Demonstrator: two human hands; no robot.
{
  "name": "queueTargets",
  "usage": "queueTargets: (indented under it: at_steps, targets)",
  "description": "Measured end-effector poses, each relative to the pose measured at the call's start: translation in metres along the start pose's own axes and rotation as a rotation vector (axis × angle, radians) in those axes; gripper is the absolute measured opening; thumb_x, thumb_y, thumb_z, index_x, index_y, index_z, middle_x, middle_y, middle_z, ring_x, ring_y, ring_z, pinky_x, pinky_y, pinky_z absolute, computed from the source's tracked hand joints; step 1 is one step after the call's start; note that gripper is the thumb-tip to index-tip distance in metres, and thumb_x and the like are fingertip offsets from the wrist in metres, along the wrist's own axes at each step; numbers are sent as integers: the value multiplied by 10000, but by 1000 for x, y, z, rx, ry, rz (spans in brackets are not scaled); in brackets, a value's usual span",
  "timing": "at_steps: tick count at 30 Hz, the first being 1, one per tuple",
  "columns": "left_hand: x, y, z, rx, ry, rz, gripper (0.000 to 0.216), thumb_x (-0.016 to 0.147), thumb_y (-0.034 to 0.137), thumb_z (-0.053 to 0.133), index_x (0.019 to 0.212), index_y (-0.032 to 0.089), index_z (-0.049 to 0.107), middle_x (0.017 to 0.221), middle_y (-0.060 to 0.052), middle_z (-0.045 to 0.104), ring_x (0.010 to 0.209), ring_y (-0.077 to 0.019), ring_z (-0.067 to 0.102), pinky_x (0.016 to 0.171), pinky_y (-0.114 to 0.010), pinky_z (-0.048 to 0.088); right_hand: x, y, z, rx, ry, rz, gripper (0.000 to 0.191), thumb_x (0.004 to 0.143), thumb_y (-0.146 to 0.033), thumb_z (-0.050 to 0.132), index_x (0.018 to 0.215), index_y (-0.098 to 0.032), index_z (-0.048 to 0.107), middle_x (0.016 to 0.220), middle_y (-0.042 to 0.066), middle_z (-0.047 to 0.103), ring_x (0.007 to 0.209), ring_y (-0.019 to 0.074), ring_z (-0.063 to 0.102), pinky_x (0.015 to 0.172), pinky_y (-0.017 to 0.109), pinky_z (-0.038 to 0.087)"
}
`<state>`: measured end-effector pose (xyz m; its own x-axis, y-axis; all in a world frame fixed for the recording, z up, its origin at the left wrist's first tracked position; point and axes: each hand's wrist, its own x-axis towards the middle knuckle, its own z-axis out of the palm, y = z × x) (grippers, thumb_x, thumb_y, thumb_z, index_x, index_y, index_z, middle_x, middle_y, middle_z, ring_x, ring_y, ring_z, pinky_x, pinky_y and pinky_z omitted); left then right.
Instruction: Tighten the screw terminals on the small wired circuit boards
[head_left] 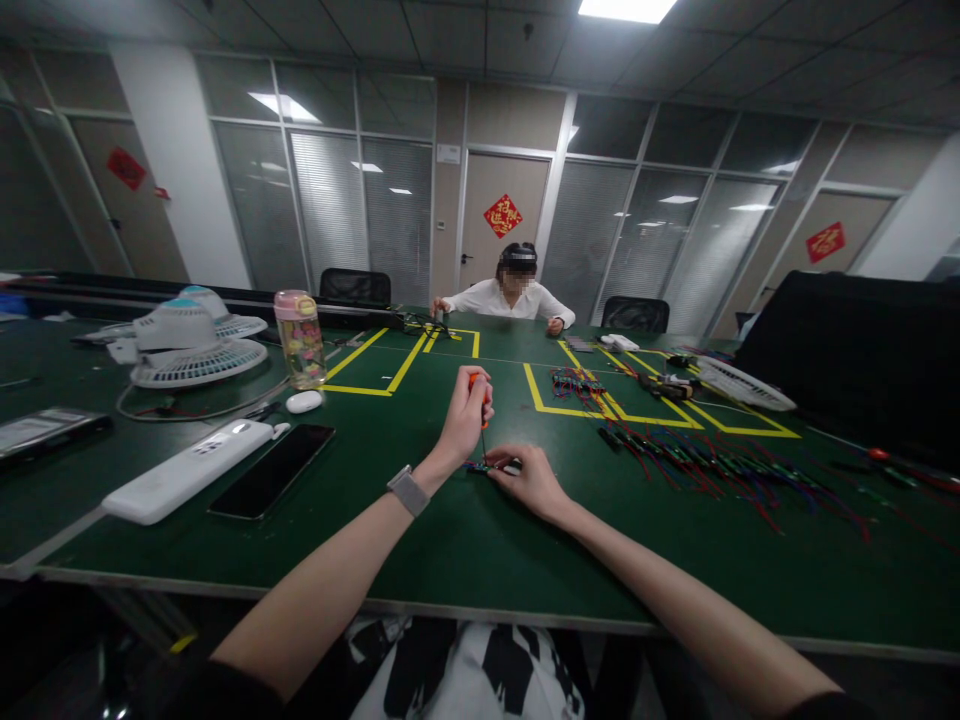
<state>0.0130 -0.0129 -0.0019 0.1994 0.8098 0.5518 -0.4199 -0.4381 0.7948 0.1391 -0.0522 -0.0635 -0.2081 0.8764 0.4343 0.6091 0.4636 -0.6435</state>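
My left hand (pixel 463 418) is wrapped round the orange and black handle of a screwdriver (pixel 484 424). The shaft points straight down, and its tip meets a small circuit board (pixel 477 467) lying on the green table (pixel 450 545). My right hand (pixel 528 480) rests low on the table with thumb and fingers pinched at the board's right side. Fingers cover much of the board, so its details are hidden. A watch with a grey band sits on my left wrist.
To the right lie several wired circuit boards (pixel 697 465) and a smaller bundle (pixel 577 383) inside yellow tape. On the left are a phone (pixel 274 470), a white power bank (pixel 187 470), a bottle (pixel 298 340) and a fan (pixel 191 340). A person (pixel 514 295) sits opposite.
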Motion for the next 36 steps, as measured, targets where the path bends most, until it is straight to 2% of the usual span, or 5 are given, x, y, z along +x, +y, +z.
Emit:
queueTargets:
  at_steps: [10,17,26,30,36]
  targets:
    - [0,10,-7,252,-174,25,221,842,398,479,918,190,469,703,34,479,548,-64,499,522,-179,425,2,5,2,124,-7,50,195,673,-138,622,856,-157,687,791,47,711,709,170,655,718,315,534]
    - [2,24,-16,714,-99,249,206,792,343,569,916,184,608,912,-35,558,819,-133,551,705,-226,458,4,7,1,150,-22,79,188,662,-147,642,842,-157,692,781,45,710,710,169,651,721,311,525]
    - [2,27,-16,581,-240,124,286,834,323,500,1070,181,579,738,-4,568,633,-114,581,612,-227,459,3,7,1,160,-14,68,202,666,-146,653,862,-142,699,795,56,711,706,170,642,716,304,512]
    - [1,33,-15,723,-187,253,255,849,319,491,1028,205,633,846,-27,577,780,-134,562,740,-250,438,3,9,2,137,-19,50,211,682,-140,635,883,-155,699,813,47,707,742,169,642,727,291,505]
    - [3,27,-16,746,-80,303,260,782,318,598,1009,196,631,824,-18,541,743,-123,525,707,-246,441,0,5,3,-112,4,23,148,701,-160,656,840,-156,706,770,40,643,655,137,578,632,246,457]
